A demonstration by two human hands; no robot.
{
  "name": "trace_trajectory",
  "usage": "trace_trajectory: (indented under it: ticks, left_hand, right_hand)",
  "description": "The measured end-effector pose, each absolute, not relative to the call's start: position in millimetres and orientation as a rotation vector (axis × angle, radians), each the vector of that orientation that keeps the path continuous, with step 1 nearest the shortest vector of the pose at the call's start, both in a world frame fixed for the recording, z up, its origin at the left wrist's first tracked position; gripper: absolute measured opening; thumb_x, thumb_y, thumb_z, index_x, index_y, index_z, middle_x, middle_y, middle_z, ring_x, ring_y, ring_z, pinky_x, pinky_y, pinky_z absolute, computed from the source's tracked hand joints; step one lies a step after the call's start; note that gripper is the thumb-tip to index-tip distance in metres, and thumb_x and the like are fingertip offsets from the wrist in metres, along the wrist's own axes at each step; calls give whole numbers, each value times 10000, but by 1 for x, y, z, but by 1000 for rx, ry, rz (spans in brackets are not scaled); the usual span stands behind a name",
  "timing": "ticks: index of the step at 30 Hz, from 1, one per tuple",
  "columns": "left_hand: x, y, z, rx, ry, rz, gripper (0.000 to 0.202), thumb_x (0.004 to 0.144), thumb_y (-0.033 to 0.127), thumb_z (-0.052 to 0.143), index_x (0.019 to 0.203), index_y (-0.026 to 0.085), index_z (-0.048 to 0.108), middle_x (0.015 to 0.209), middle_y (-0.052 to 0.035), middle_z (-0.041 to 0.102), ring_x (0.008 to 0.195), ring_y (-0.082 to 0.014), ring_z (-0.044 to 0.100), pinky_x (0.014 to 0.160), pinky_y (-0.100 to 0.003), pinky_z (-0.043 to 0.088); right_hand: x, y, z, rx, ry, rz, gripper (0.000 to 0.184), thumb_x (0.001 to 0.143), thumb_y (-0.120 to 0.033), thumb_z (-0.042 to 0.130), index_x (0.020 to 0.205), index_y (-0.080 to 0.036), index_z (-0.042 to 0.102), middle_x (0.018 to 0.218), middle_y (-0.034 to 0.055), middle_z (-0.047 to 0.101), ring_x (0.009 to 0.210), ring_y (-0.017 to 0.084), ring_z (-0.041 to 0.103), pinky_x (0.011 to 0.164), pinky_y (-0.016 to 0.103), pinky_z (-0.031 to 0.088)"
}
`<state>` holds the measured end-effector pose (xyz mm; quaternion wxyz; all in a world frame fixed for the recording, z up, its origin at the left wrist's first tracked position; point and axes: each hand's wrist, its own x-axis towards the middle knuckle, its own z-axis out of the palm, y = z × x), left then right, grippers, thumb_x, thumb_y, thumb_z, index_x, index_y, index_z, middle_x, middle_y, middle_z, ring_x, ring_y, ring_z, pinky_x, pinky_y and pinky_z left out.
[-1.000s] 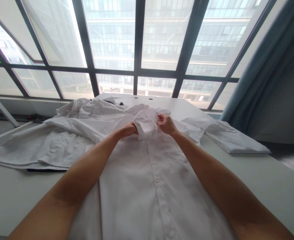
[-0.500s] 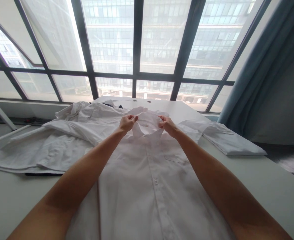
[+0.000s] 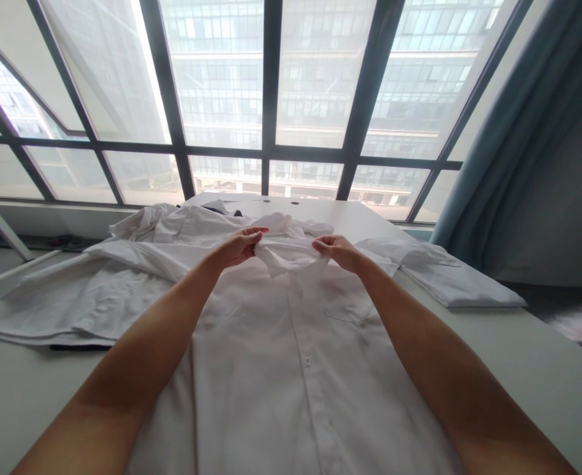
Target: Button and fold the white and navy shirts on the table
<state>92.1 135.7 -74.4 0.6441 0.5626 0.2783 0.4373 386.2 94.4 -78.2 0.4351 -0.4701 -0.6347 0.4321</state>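
No text, label, brand or number can be read anywhere in this view

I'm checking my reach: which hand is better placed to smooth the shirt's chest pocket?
Probably right: the right hand holds the collar just above the chest pocket, while the left hand grips its other end.

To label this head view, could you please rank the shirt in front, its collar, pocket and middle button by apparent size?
1. Shirt, largest by far, and nearest the camera.
2. Collar, bunched between left hand and right hand, and pocket: near alike, so not ranked.
3. Button, smallest.
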Motion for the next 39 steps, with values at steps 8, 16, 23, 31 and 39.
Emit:
trace_trajectory:
  ticks: [8,16,23,31,39]
  left_hand:
    - [95,135,-76,1611,865,1063,481,744,556,719,1019,161,717,919,-79,682,742,-183,628,668,-289,506]
    - [122,116,-63,2225,900,1268,182,690,320,764,810,184,742,864,-59,714,841,-236,632,838,-319,454]
    - [119,113,-70,2510,1129,1179,155,877,302,593,898,219,722,774,-74,699,761,-256,643,744,-308,430]
    - [131,96,-70,2689,1047,1435,198,924,350,545,884,199,667,984,-129,676,1003,-284,594,909,-370,395]
    - [170,73,-84,2858,972,1050,330,945,397,513,750,183,673,812,-119,688,788,-256,645,742,-332,435]
  right_hand:
    - [390,82,-61,-1004,-1332,1386,371,578,-223,807,906,-201,632,717,-33,629,663,123,591,657,254,473]
    - [377,82,-55,-952,-1299,1317,395,569,-196,755,932,-204,601,736,-38,620,656,114,573,625,241,440]
    - [376,80,-46,-1370,-1762,1066,230,580,-86,709,797,-157,680,657,-2,628,587,119,549,552,238,444]
    - [378,78,-39,-1296,-1663,1371,197,647,-79,794,812,-132,699,784,76,708,707,185,683,656,298,590]
    - [386,76,-33,-1070,-1227,1529,388,664,19,711,985,-163,592,761,24,676,703,167,688,722,330,604]
